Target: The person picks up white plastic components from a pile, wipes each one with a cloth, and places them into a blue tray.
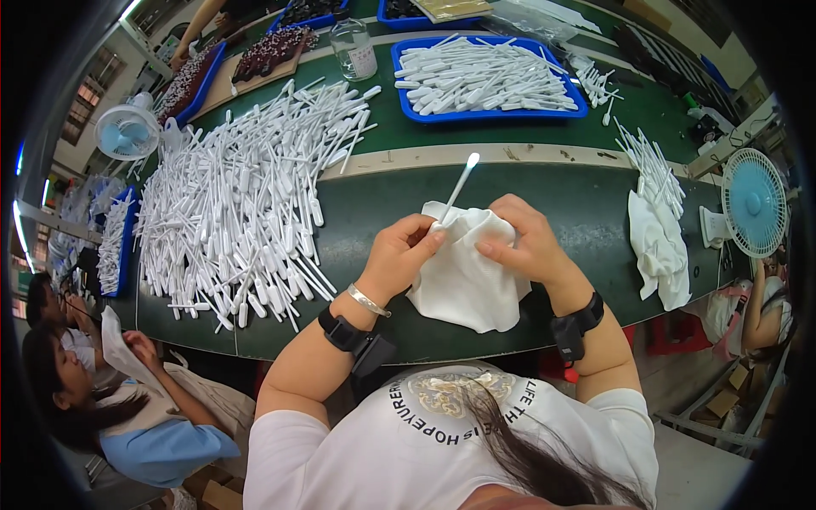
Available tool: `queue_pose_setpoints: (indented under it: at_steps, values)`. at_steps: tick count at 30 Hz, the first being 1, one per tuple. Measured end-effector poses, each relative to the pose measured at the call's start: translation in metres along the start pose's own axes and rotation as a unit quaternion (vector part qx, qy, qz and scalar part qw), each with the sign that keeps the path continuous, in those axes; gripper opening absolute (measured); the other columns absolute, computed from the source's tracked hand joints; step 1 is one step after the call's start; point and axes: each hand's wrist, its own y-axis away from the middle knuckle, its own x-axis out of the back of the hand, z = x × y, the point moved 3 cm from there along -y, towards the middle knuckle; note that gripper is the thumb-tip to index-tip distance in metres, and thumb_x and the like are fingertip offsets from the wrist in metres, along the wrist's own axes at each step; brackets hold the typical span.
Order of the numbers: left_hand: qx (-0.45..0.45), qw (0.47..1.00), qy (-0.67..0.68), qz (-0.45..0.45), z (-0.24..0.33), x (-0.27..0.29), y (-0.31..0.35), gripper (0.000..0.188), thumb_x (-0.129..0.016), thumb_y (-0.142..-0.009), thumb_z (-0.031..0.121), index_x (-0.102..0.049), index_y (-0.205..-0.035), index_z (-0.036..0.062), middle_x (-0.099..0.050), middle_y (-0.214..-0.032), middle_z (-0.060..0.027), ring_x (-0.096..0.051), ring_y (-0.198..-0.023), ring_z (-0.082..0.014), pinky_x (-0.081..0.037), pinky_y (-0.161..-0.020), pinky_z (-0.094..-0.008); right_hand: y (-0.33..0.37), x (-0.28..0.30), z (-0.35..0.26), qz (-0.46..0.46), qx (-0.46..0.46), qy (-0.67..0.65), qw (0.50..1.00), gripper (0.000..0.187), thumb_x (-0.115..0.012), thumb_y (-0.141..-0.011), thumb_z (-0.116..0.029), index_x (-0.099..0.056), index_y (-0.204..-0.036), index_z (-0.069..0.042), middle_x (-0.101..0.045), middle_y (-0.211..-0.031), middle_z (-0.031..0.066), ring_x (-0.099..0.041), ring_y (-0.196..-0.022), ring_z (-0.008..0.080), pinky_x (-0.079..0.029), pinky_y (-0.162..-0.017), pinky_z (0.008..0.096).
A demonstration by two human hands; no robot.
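Observation:
A slim white plastic stick [461, 183] with a wider, rounded end points up and away between my hands. Its lower part is hidden by my left hand [403, 248], which pinches it together with the edge of a white cloth [472, 289]. My right hand [529, 235] grips the cloth's other side, thumb on the front and fingers behind. The cloth hangs in folds over the green tabletop's near side. To the left lies a big heap of similar white sticks [242, 204].
A blue tray [501, 116] full of white sticks stands beyond a pale wooden strip [510, 154]. At right are loose sticks [653, 174], a second white cloth [659, 255] and a fan [755, 204]. A clear bottle [354, 53] stands at the back; a person [153, 416] sits at left.

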Motion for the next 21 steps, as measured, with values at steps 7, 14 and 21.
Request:
queue_pose_setpoints:
  at_steps: [7, 14, 21]
  values:
    - [0.105, 0.981, 0.113, -0.117, 0.002, -0.008, 0.004, 0.017, -0.056, -0.083, 0.014, -0.058, -0.095, 0.0015, -0.056, -0.089, -0.0034, -0.053, -0.074, -0.0077, -0.045, -0.062, -0.0204, 0.004, 0.001, 0.013, -0.074, -0.201, -0.077, 0.974, 0.02, -0.06, -0.078, -0.015, -0.058, -0.092, 0.0, -0.059, -0.079, 0.0053, -0.055, -0.068, 0.0122, -0.044, -0.065, 0.024]
    - [0.037, 0.975, 0.212, -0.053, 0.015, -0.006, 0.017, 0.015, -0.056, -0.083, 0.012, -0.058, -0.093, 0.0012, -0.053, -0.093, -0.0027, -0.049, -0.073, -0.008, -0.042, -0.062, -0.0193, 0.012, -0.014, 0.02, 0.037, -0.286, -0.504, 0.814, 0.021, -0.052, -0.085, -0.015, -0.056, -0.098, 0.0, -0.059, -0.091, 0.0056, -0.056, -0.08, 0.0113, -0.046, -0.071, 0.0249]
    - [-0.107, 0.991, -0.081, 0.008, 0.016, -0.007, 0.015, 0.013, -0.059, -0.077, 0.007, -0.06, -0.089, 0.0031, -0.048, -0.09, -0.0023, -0.047, -0.071, -0.0083, -0.039, -0.06, -0.0201, 0.018, -0.043, 0.008, 0.009, -0.263, -0.38, 0.887, 0.02, -0.053, -0.085, -0.017, -0.057, -0.097, -0.002, -0.057, -0.092, 0.004, -0.054, -0.079, 0.0093, -0.043, -0.07, 0.022]
